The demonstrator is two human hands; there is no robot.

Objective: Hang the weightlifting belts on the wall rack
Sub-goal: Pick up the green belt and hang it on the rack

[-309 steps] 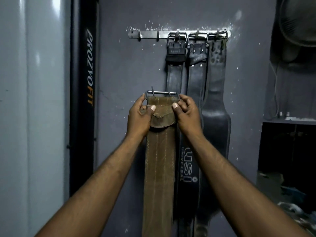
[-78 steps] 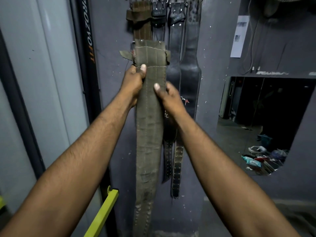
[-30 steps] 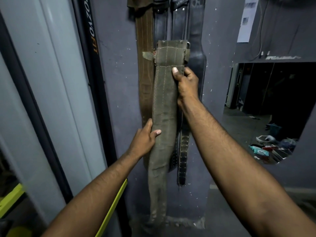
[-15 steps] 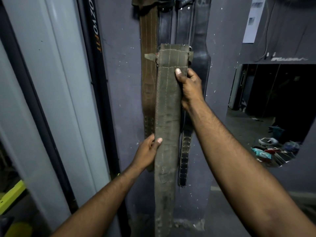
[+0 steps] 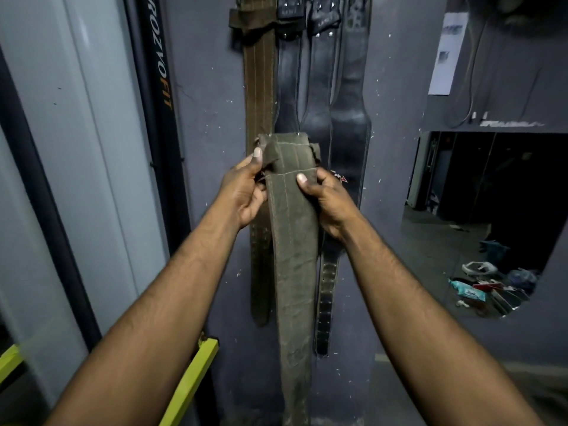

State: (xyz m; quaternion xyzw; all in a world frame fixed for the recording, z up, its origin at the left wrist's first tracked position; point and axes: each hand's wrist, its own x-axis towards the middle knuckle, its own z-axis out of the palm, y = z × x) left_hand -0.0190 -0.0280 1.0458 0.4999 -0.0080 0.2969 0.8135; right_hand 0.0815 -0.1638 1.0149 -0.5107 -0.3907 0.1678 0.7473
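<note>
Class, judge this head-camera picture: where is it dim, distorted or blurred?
Head view: dim, uneven light; the black leather belts nearly merge into shadow; wide-angle lens slants the dark frame strip at left; the olive canvas belt, left hand and right hand look fairly sharp.

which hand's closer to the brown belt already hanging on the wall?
Left. The left hand holds the olive belt at its left edge, overlapping the brown belt; the right hand holds the other edge, over the black belts.

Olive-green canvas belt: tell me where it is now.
Head view, centre: left hand and right hand grip the top of the olive-green canvas belt, in front of the hanging brown stitched belt and black leather belts.
</note>
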